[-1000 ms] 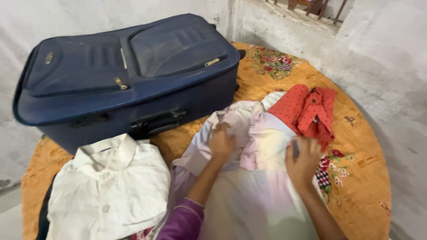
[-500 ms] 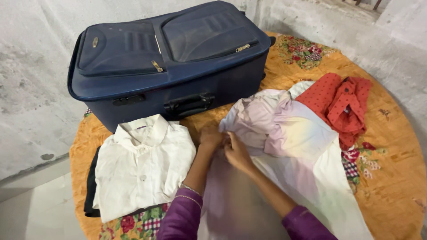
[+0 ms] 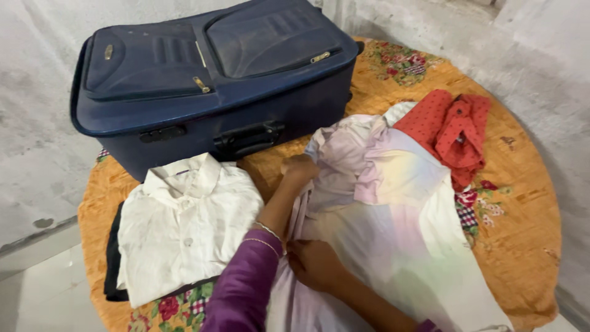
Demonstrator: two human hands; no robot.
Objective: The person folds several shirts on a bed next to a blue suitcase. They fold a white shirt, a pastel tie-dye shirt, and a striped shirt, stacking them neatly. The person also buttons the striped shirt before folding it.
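The left hand [image 3: 299, 168] pinches the upper left edge of the pale pastel garment [image 3: 393, 215]; the right hand [image 3: 314, 264] grips the same edge lower down, nearer the body. The garment lies spread across the orange floral cloth [image 3: 516, 203]. Keeping that edge taut and straight between both grips should give a cleaner fold, clear of the folded white shirt [image 3: 184, 227] just beside it.

A purple sleeve [image 3: 243, 289] covers the left forearm down to the wrist, where two thin metal bangles [image 3: 265, 237] sit just above the cuff. Both the left hand [image 3: 299, 169] and right hand [image 3: 314, 264] are bare, without rings.
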